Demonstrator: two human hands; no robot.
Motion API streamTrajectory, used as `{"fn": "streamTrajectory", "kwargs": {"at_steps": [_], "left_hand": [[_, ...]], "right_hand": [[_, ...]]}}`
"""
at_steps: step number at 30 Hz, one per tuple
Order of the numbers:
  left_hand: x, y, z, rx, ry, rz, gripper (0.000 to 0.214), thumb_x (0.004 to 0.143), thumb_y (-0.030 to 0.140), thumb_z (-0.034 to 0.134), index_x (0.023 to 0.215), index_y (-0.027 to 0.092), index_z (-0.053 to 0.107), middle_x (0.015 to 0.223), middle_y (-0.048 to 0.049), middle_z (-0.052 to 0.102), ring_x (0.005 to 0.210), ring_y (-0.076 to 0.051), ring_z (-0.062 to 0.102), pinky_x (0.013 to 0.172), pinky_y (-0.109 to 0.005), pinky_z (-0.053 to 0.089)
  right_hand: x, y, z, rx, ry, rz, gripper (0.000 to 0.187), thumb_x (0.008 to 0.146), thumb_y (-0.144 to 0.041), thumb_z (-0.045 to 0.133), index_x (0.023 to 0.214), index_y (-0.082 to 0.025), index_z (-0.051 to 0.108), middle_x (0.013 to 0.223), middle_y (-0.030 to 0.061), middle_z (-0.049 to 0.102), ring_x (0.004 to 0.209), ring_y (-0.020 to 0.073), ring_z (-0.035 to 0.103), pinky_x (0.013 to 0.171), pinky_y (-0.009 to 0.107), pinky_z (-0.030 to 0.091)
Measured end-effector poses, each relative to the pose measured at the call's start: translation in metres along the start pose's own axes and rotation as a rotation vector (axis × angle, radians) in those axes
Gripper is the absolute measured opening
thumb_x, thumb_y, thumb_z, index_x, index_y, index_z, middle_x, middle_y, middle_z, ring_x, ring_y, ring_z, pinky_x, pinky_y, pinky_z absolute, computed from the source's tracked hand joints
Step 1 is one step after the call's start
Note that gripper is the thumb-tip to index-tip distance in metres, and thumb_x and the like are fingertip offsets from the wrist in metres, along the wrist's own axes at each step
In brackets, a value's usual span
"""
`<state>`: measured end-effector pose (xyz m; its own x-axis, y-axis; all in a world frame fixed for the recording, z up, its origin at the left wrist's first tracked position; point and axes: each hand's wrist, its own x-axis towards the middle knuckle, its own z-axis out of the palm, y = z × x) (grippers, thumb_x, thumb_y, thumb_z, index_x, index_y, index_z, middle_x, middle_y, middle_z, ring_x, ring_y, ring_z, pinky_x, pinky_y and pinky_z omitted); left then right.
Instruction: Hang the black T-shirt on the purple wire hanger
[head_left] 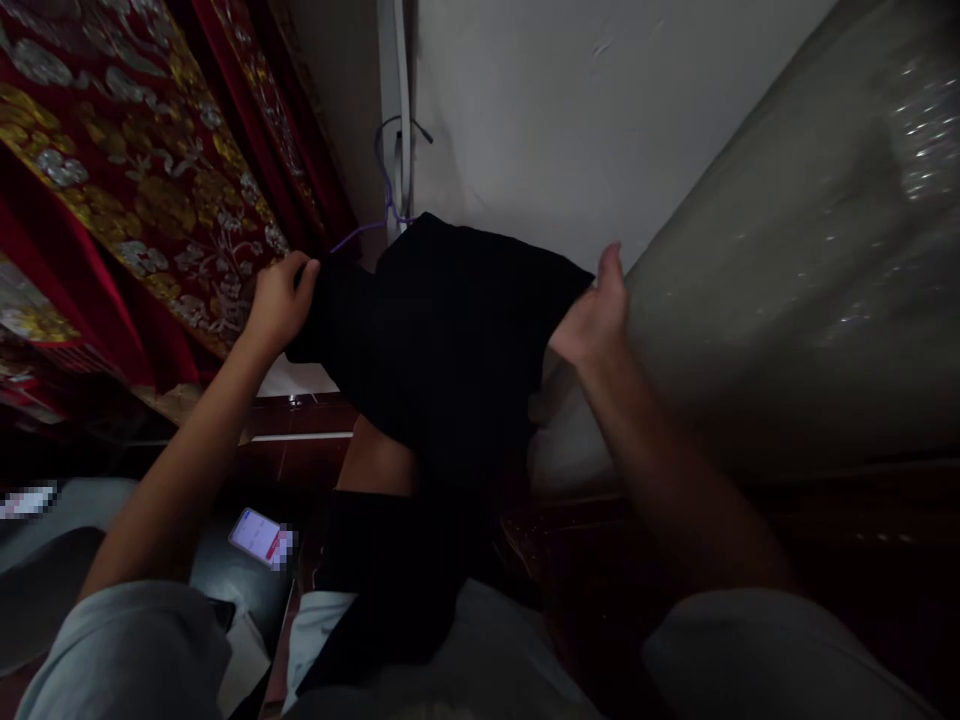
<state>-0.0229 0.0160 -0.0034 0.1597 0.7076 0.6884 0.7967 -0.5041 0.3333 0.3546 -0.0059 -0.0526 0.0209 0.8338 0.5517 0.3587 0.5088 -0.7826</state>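
Stretched between my two hands is a black garment [450, 330], too dark to show its exact cut. My left hand [281, 300] is closed on its left edge, thumb against the bent fingers. At the opposite edge, my right hand [596, 315] holds the cloth with its thumb pointing up and away; the other fingers are mostly hidden by the fabric. A purple hanger [388, 195] shows behind the garment's top edge, its hook near a pale upright pole or pipe. Whether the garment hangs on it I cannot tell.
Red cloth [180, 190] with gold and silver decoration hangs at the left. A large plastic-wrapped object [787, 270] leans at the right, beside a pale wall [540, 120]. A lit phone [256, 536] lies on a grey stool [214, 560] at lower left.
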Motion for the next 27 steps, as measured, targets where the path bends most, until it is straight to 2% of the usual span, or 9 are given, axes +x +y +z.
{"fn": "streamTrajectory", "kwargs": {"at_steps": [3, 5, 7, 10, 13, 16, 21, 24, 27], "left_hand": [[0.009, 0.013, 0.01, -0.003, 0.021, 0.029, 0.034, 0.105, 0.046, 0.046, 0.086, 0.022, 0.059, 0.077, -0.0049, 0.065, 0.085, -0.022, 0.067, 0.083, -0.033, 0.051], [0.02, 0.026, 0.015, -0.019, 0.032, 0.04, 0.036, 0.106, 0.051, 0.046, 0.087, 0.021, 0.057, 0.079, -0.0055, 0.065, 0.09, -0.023, 0.068, 0.087, -0.034, 0.05], [0.03, 0.035, 0.018, -0.039, 0.035, 0.043, 0.04, 0.104, 0.056, 0.048, 0.087, 0.021, 0.056, 0.083, -0.0066, 0.065, 0.096, -0.025, 0.068, 0.091, -0.036, 0.05], [0.04, 0.039, 0.018, -0.053, 0.034, 0.042, 0.046, 0.102, 0.062, 0.05, 0.083, 0.02, 0.053, 0.083, -0.0073, 0.064, 0.099, -0.027, 0.068, 0.092, -0.037, 0.05], [0.042, 0.033, 0.016, -0.036, 0.041, 0.031, 0.048, 0.101, 0.063, 0.049, 0.079, 0.021, 0.051, 0.08, -0.0074, 0.063, 0.097, -0.027, 0.067, 0.09, -0.037, 0.05], [0.042, 0.025, 0.011, -0.01, 0.062, 0.018, 0.044, 0.101, 0.06, 0.05, 0.081, 0.021, 0.051, 0.082, -0.0075, 0.064, 0.098, -0.027, 0.066, 0.09, -0.037, 0.05], [0.037, 0.012, -0.002, 0.053, 0.08, -0.051, 0.035, 0.099, 0.048, 0.058, 0.078, 0.021, 0.05, 0.078, -0.0058, 0.061, 0.09, -0.024, 0.065, 0.087, -0.036, 0.048], [0.024, 0.01, -0.008, 0.035, 0.076, -0.082, 0.041, 0.1, 0.045, 0.056, 0.07, 0.021, 0.046, 0.068, -0.0027, 0.054, 0.073, -0.019, 0.058, 0.078, -0.033, 0.047], [0.002, 0.011, -0.01, -0.075, 0.024, -0.08, 0.05, 0.104, 0.05, 0.048, 0.064, 0.02, 0.044, 0.06, -0.0001, 0.046, 0.061, -0.015, 0.048, 0.067, -0.029, 0.042]], "right_hand": [[0.016, -0.018, -0.011, 0.306, -0.075, 0.152, 0.073, 0.099, -0.044, 0.01, 0.15, -0.004, 0.047, 0.151, 0.022, 0.056, 0.133, 0.0287, 0.061, 0.1, 0.056, 0.053], [0.026, -0.039, -0.013, 0.445, -0.072, 0.06, 0.084, 0.089, -0.061, 0.025, 0.153, -0.008, 0.039, 0.162, 0.0181, 0.044, 0.145, 0.0308, 0.051, 0.105, 0.059, 0.051], [0.032, -0.061, -0.01, 0.575, -0.082, -0.107, 0.096, 0.073, -0.076, 0.043, 0.147, -0.014, 0.044, 0.163, 0.0133, 0.042, 0.154, 0.033, 0.038, 0.109, 0.062, 0.049], [0.029, -0.093, -0.003, 0.764, -0.123, -0.228, 0.081, 0.059, -0.075, 0.064, 0.121, -0.023, 0.057, 0.155, 0.0055, 0.05, 0.16, 0.0325, 0.026, 0.115, 0.061, 0.047], [0.021, -0.115, 0.005, 0.94, -0.071, -0.17, 0.053, 0.077, -0.072, 0.057, 0.101, -0.025, 0.06, 0.144, 0.0025, 0.057, 0.157, 0.0292, 0.032, 0.115, 0.057, 0.05], [0.02, -0.119, 0.014, 1.036, -0.006, -0.095, 0.053, 0.093, -0.074, 0.044, 0.096, -0.024, 0.063, 0.139, 0.0014, 0.061, 0.151, 0.0291, 0.042, 0.114, 0.052, 0.053], [0.016, -0.101, 0.031, 1.111, -0.074, 0.074, 0.041, 0.099, -0.056, 0.054, 0.114, -0.021, 0.068, 0.132, 0.0047, 0.068, 0.139, 0.0268, 0.056, 0.117, 0.047, 0.05], [-0.003, -0.096, 0.036, 1.095, -0.311, 0.022, 0.05, 0.092, -0.056, 0.062, 0.13, -0.024, 0.067, 0.133, 0.0035, 0.07, 0.139, 0.0251, 0.057, 0.119, 0.045, 0.047], [-0.015, -0.092, 0.031, 0.926, -0.913, -0.116, 0.059, 0.077, -0.043, 0.08, 0.131, -0.023, 0.069, 0.129, 0.0045, 0.073, 0.13, 0.0242, 0.065, 0.114, 0.037, 0.05]]}}
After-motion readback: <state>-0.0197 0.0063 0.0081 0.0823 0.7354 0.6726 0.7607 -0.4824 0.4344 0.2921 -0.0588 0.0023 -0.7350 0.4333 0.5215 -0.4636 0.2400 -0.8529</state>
